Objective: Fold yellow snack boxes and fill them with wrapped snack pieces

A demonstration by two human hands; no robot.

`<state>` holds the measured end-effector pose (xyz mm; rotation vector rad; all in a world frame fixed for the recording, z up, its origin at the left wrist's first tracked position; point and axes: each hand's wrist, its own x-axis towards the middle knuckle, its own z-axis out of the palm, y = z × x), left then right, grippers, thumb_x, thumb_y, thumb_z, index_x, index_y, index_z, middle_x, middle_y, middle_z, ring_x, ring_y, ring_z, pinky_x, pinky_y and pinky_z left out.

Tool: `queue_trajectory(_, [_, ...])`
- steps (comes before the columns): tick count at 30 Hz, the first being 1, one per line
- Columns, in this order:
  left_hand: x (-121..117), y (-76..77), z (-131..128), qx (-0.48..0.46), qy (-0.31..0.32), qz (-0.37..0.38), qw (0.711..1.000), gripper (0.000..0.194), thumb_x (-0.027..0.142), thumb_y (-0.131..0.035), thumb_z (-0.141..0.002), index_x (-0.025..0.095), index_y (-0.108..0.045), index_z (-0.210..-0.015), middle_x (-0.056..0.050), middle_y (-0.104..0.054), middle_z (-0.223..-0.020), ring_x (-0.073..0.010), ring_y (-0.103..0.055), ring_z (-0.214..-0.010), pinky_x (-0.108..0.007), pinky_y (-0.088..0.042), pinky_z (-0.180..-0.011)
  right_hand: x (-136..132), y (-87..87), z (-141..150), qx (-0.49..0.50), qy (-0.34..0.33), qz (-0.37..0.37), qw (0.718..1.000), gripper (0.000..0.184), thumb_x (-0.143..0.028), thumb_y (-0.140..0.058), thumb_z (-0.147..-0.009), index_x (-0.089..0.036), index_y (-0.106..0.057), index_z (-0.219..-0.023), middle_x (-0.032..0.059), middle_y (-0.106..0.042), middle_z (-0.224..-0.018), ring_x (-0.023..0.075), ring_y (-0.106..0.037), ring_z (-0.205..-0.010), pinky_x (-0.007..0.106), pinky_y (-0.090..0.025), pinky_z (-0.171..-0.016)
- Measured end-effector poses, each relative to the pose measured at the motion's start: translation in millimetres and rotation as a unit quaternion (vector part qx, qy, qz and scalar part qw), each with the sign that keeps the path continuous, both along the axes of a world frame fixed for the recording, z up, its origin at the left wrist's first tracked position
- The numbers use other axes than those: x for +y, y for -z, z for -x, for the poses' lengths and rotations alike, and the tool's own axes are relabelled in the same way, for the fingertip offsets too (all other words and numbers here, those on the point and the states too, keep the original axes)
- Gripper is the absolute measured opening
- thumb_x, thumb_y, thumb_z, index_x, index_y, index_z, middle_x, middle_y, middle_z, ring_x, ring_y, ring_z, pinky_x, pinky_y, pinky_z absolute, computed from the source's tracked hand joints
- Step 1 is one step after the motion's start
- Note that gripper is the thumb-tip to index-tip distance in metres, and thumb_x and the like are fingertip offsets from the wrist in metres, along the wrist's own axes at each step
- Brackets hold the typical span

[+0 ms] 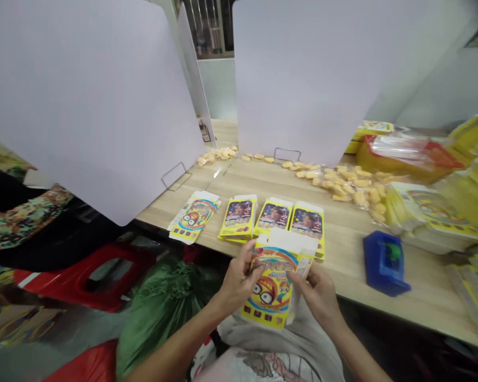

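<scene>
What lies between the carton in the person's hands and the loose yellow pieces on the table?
The head view shows three flat yellow cartons on the wooden table, between the held carton and the yellow pieces.

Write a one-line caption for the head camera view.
Left hand and right hand hold a yellow printed box at a wooden table.

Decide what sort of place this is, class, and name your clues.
Probably a small packing workshop: a printed yellow carton held up, a row of matching cartons on a wooden worktable, and stacked packaging beside loose yellow pieces.
</scene>
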<state>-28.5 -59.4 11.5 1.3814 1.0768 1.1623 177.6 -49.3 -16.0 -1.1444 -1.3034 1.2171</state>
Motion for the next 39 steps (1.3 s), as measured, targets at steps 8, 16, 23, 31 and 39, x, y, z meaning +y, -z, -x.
queue_trajectory(8, [-9,34.2,-22,0.035,0.148,0.024,0.988,0.052,0.032,-0.065,-0.083,0.021,-0.052,-0.132,-0.009,-0.064,-0.115,-0.0186,-0.064,-0.092,-0.027,-0.053,-0.075,-50,28.3,-61,-0.061,-0.069,-0.001,0.996,0.065,-0.03,-0.065,-0.087,-0.029,-0.037,-0.146,0.0107,-0.058,-0.131,0.0233,-0.063,-0.109,0.04,-0.054,-0.092])
queue_trajectory(16, [17,22.2,-28,0.025,0.086,-0.022,0.996,0.018,0.025,-0.062,-0.083,0.014,-0.063,-0.069,-0.007,-0.063,-0.089,-0.0158,-0.06,-0.084,-0.027,-0.048,-0.076,-33,8.7,-59,-0.098,-0.017,-0.073,0.992,0.017,-0.029,-0.063,-0.088,-0.025,-0.072,-0.102,0.0064,-0.064,-0.104,0.02,-0.062,-0.099,0.033,-0.052,-0.086])
queue_trajectory(23, [25,5.1,-16,0.099,0.194,-0.044,0.975,0.025,0.025,-0.061,-0.084,0.018,-0.067,-0.107,-0.004,-0.058,-0.085,-0.0143,-0.057,-0.078,-0.027,-0.047,-0.073,-27,10.3,-57,-0.054,-0.057,-0.042,0.996,0.014,-0.029,-0.069,-0.083,-0.025,-0.072,-0.096,0.0056,-0.067,-0.093,0.0207,-0.064,-0.09,0.036,-0.052,-0.082])
queue_trajectory(31, [22,-7.2,-22,0.167,0.173,-0.067,0.968,0.014,0.024,-0.064,-0.081,0.015,-0.074,-0.085,-0.006,-0.067,-0.083,-0.0157,-0.059,-0.076,-0.028,-0.045,-0.071,-34,-4.8,-53,-0.107,-0.036,-0.02,0.993,0.014,-0.033,-0.067,-0.084,-0.023,-0.074,-0.09,0.0076,-0.071,-0.102,0.0236,-0.066,-0.096,0.038,-0.051,-0.087])
queue_trajectory(39, [38,-6.1,-26,0.121,0.179,0.006,0.976,0.016,0.028,-0.067,-0.077,0.013,-0.071,-0.071,-0.002,-0.062,-0.067,-0.0116,-0.054,-0.061,-0.023,-0.04,-0.056,-23,-14.3,-48,-0.142,0.008,-0.001,0.99,0.017,-0.035,-0.066,-0.083,-0.019,-0.069,-0.079,0.0046,-0.069,-0.078,0.0188,-0.062,-0.073,0.031,-0.051,-0.069])
